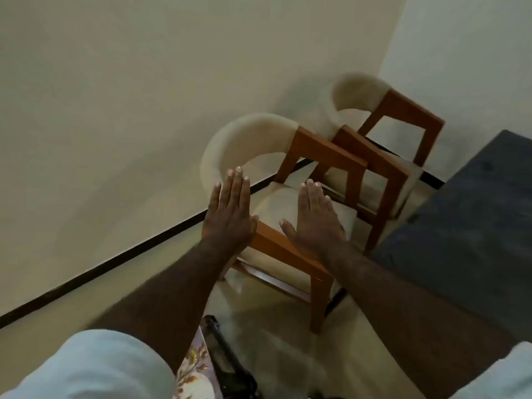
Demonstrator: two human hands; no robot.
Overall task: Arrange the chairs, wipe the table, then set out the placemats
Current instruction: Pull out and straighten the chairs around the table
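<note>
we are working on the first step, arranging the chairs. we are reaching both arms toward the near chair (276,203), which is standing by the wall (144,96), just beside the far chair (403,110) in the corner. our left hand (229,210) and right hand (315,218) are spreading flat with straight fingers, gripping nothing; whether they are touching the chair we cannot tell. next we are probably needing a firm hold on it to bring it to the dark table (475,214) at our right. the table edge is leaving only a narrow strip of floor (273,341).
</note>
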